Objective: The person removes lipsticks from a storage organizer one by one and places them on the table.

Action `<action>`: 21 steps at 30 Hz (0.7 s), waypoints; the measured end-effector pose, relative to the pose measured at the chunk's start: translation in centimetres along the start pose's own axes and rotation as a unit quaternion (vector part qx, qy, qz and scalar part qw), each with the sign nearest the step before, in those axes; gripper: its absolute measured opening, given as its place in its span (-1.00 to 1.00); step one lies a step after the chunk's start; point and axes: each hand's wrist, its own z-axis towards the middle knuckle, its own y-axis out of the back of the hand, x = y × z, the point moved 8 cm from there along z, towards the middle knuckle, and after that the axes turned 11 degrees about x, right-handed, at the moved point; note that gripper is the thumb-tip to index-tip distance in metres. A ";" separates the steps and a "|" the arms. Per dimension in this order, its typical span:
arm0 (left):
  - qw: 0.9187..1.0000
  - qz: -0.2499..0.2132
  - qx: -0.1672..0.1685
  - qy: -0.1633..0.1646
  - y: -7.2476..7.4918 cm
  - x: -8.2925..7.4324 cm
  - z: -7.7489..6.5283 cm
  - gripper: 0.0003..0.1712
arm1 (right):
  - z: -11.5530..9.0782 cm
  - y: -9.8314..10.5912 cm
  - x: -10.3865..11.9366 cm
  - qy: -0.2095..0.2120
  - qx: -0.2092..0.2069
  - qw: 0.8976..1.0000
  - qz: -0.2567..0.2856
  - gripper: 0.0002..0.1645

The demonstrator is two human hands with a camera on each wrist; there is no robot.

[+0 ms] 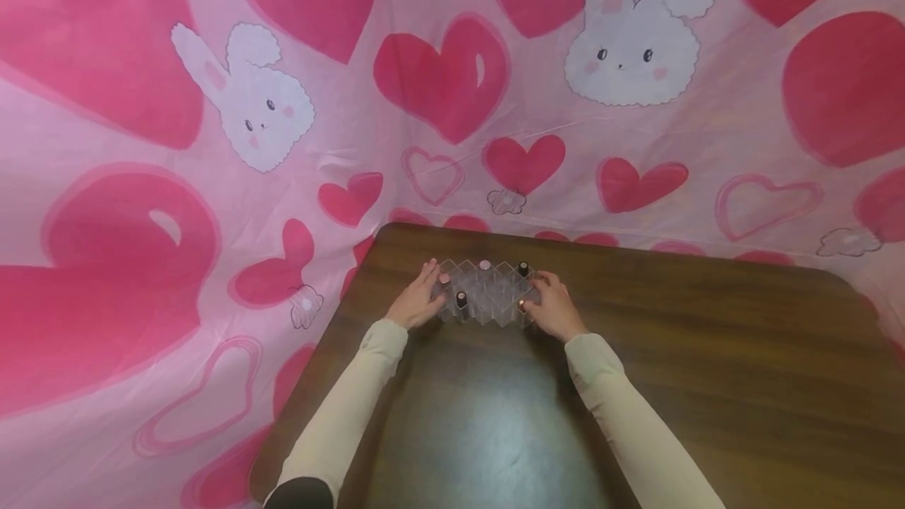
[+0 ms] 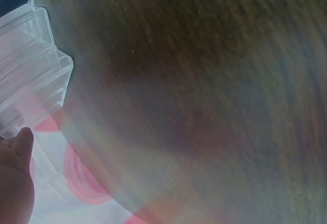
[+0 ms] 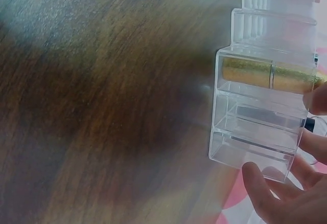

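A clear plastic lipstick organizer (image 1: 492, 306) with zigzag, diamond-shaped slots stands on the table. My left hand (image 1: 415, 301) grips its left end, thumb toward the front. At the opposite end, my right hand (image 1: 555, 309) holds on with thumb and fingers around the side. Several lipsticks stand in the slots: a black one (image 1: 462, 301) at front left, pink-capped ones (image 1: 485, 265) at the back and left, and another black one (image 1: 523, 267) at back right. In the right wrist view a gold lipstick (image 3: 248, 73) shows through the wall near the right fingers (image 3: 258, 183).
The dark wooden table (image 1: 481, 415) has rounded corners; its far edge runs just behind the organizer. A pink cloth (image 1: 431, 132) with hearts and rabbit faces hangs behind the table and along its left side.
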 end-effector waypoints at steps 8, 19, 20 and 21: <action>1.000 -0.002 -0.001 0.010 -0.2 -0.2 0.0 -0.19 | -0.2 0.2 0.0 0.001 -0.008 1.000 -0.004 -0.40; 1.000 0.019 -0.013 0.007 -0.7 -0.3 0.2 -0.19 | -0.4 0.3 -0.3 -0.006 -0.008 1.000 -0.008 -0.39; 1.000 0.018 -0.014 0.007 -0.7 -0.3 0.1 -0.19 | -0.4 0.3 -0.3 -0.006 -0.006 1.000 -0.007 -0.38; 1.000 0.017 -0.015 0.006 -0.7 -0.3 0.1 -0.19 | -0.4 0.3 -0.4 -0.006 -0.006 1.000 -0.007 -0.38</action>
